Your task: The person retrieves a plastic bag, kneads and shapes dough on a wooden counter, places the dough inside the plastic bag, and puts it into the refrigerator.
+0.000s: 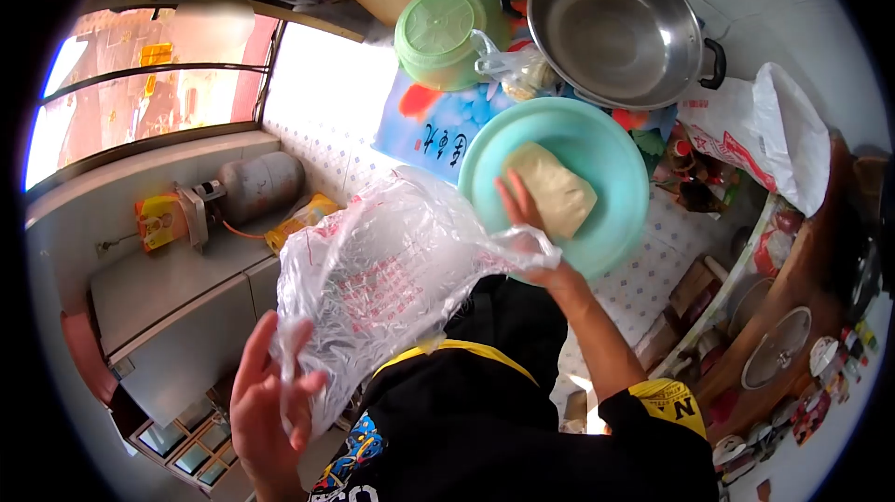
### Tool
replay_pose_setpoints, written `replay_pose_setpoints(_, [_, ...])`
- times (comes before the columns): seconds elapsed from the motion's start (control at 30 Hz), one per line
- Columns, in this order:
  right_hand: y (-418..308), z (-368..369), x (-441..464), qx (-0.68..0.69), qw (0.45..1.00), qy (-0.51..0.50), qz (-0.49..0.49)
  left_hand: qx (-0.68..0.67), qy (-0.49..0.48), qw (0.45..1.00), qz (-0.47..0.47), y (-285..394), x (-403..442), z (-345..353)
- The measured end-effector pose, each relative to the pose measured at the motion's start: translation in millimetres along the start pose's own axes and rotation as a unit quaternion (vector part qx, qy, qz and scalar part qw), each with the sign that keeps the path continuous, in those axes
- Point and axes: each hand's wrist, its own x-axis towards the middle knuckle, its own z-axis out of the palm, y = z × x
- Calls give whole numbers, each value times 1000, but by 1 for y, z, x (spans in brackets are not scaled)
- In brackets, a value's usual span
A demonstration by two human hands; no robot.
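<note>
A clear plastic bag (392, 260) with red print is spread between my two hands, its mouth wide. The fingers of my left hand (270, 399) are curled on the bag's lower left edge. Over the rim of a pale green basin (625, 213), my right hand (536, 236) has the bag's other end across it, with some fingers stretched forward. Inside the basin lies a pale lump of dough (555, 190). My right fingertips are at the dough's near left side; whether they touch it I cannot tell.
Behind the basin stand a large steel pan (615, 27), a green lidded container (443, 36) and a small tied bag (522, 68). A white sack (774, 138) is at the right. On the left counter are a gas cylinder (261, 185) and a yellow packet (312, 213).
</note>
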Motion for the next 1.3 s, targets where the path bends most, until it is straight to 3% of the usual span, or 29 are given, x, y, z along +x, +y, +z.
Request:
replay_pose_setpoints(0.1, [-85,6,10,-4,993,-40,-110,176,-128,943,-253,46,-37,-3])
replay_pose_setpoints(0.13, [-84,22,2,11,989,-62,-133,443,-351,804,-184,83,-30,-16])
replay_pose_setpoints(0.17, [-98,19,-12,109,990,-58,-67,613,-516,599,-3,119,-23,-27])
replay_pose_setpoints(0.2, [-118,5,-30,213,974,-72,0,666,-512,540,55,129,-15,-34])
replay_pose_setpoints(0.27, [-152,-27,-74,422,892,-90,135,652,-369,662,-23,94,15,-46])
replay_pose_setpoints(0.3, [-131,-12,-107,481,876,-3,30,607,-300,733,-62,58,32,-47])
replay_pose_setpoints(0.37, [-168,-34,-151,612,749,119,223,539,-296,783,-94,-28,59,-42])
replay_pose_setpoints(0.43, [-176,-14,-181,594,705,298,249,505,-353,779,-120,-125,72,-30])
replay_pose_setpoints(0.47, [-175,-7,-204,464,778,312,287,496,-387,766,-133,-172,69,-24])
replay_pose_setpoints(0.53, [-181,18,-238,437,786,314,304,489,-451,734,-139,-255,56,-17])
replay_pose_setpoints(0.57, [-191,1,-268,264,849,261,377,488,-485,717,-115,-293,48,-18])
replay_pose_setpoints(0.63, [-179,-8,-345,239,851,320,341,478,-542,689,-50,-366,35,-25])
replay_pose_setpoints(0.67, [-168,-9,-384,216,853,363,306,454,-528,712,-86,-402,27,-33])
replay_pose_setpoints(0.7, [-158,-11,-415,230,853,329,334,401,-416,777,-248,-436,17,-31])
replay_pose_setpoints(0.73, [-135,13,-440,323,796,379,344,400,-411,781,-247,-474,-1,-32])
replay_pose_setpoints(0.77, [-92,31,-473,196,809,408,376,527,-568,632,-3,-509,-28,-33])
replay_pose_setpoints(0.8, [-55,48,-505,70,806,426,404,541,-621,567,12,-543,-42,-31])
replay_pose_setpoints(0.83, [-32,29,-531,302,635,490,515,544,-671,502,29,-577,-56,-30])
replay_pose_setpoints(0.9, [32,34,-589,360,517,648,427,441,-533,640,-334,-641,-36,-29])
replay_pose_setpoints(0.93, [53,20,-603,391,479,691,375,522,-468,685,-198,-670,-33,-28])
replay_pose_setpoints(1.0, [112,58,-634,393,583,567,429,269,-437,780,-357,-751,-17,-49])
replay_pose_setpoints(1.07, [213,145,-717,366,674,486,419,412,-371,741,-378,-813,-3,-48])
replay_pose_setpoints(1.1, [275,148,-756,464,606,485,427,432,-390,731,-356,-838,19,-59])
replay_pose_setpoints(1.13, [299,96,-772,243,709,419,512,437,-327,760,-353,-858,37,-77])
replay_pose_setpoints(1.17, [322,40,-785,-2,735,332,591,461,-310,754,-351,-870,52,-88])
replay_pose_setpoints(1.2, [360,13,-822,-176,739,399,514,485,-295,748,-344,-879,67,-91])
replay_pose_setpoints(1.23, [396,-10,-848,-263,660,467,526,473,-276,766,-337,-885,75,-89])
replay_pose_setpoints(1.27, [413,-34,-861,-394,592,437,551,474,-276,765,-339,-892,80,-84])
replay_pose_setpoints(1.3, [435,-45,-876,-393,572,441,569,435,-244,800,-335,-898,80,-78])
